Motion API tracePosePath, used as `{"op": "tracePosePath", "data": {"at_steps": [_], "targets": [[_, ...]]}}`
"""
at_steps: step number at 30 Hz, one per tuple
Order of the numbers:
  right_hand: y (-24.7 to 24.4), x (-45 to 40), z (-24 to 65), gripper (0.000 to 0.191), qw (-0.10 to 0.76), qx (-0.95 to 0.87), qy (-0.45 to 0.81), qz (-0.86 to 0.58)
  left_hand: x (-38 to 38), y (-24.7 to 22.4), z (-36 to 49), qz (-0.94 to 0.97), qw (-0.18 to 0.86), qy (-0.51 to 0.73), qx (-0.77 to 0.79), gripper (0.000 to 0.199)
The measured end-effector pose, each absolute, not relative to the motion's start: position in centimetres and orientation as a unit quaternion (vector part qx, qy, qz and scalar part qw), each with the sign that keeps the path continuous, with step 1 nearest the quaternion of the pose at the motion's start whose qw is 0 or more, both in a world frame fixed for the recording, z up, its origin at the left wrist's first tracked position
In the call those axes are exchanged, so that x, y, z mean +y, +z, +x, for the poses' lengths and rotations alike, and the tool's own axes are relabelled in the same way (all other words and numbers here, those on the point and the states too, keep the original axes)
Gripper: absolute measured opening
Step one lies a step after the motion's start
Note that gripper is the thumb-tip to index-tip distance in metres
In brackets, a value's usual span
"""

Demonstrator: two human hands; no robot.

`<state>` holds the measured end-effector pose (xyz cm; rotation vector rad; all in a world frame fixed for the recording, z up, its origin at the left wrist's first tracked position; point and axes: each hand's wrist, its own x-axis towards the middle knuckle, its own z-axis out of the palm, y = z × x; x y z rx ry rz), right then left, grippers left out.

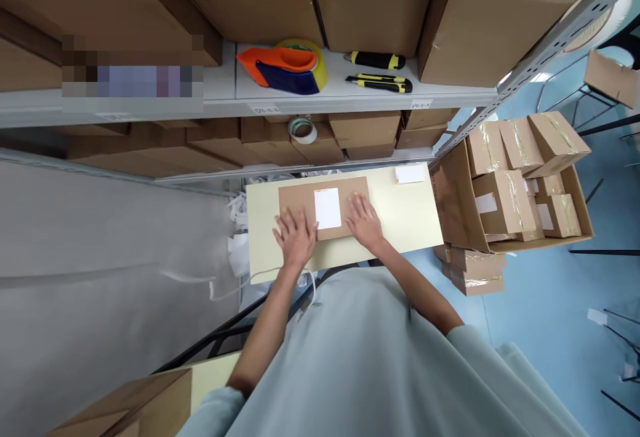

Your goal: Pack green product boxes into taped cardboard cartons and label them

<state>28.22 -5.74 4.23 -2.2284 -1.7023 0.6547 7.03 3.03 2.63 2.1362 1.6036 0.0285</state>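
On the pale yellow table (405, 220) lies a flat brown cardboard piece (300, 196), perhaps a flattened or shallow box; its thickness is hard to judge. A white label (327, 208) sits near the middle of its top face. My left hand (296, 234) rests on the cardboard's left part, fingers spread, the thumb close to the label's edge. Lying over the right part is my right hand (365, 219), fingers stretched out flat. Neither hand grips anything. A small stack of white labels (409, 174) lies at the table's far right corner.
Above the table, a shelf (340, 98) holds an orange tape dispenser (280, 69), utility knives (379, 60) and large cartons (370, 4). A tape roll (303, 130) lies on boxes on the lower shelf. At right stands an open carton (455, 204) full of taped boxes. A white cable (245, 282) hangs at left.
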Motion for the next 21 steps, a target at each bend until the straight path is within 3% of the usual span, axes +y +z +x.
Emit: {"op": "tracePosePath", "data": {"at_steps": [4,10,14,21], "targets": [[2.6,-10.8,30.6,0.082,0.208,-0.453,0.269,-0.824,2.7,2.5,4.9,0.621,0.277,0.034,0.732,0.095],[1.2,-12.9,31.2,0.072,0.309,-0.375,0.423,-0.765,1.2,2.7,4.5,0.499,0.383,0.076,0.774,0.058],[3.4,-13.0,31.4,0.068,0.36,-0.376,0.4,-0.754,-0.3,4.6,4.9,0.502,0.393,0.143,0.757,0.045],[9.7,-19.7,32.0,0.078,0.509,-0.303,0.304,-0.746,-3.8,10.3,6.4,0.557,0.384,0.331,0.658,0.071]]}}
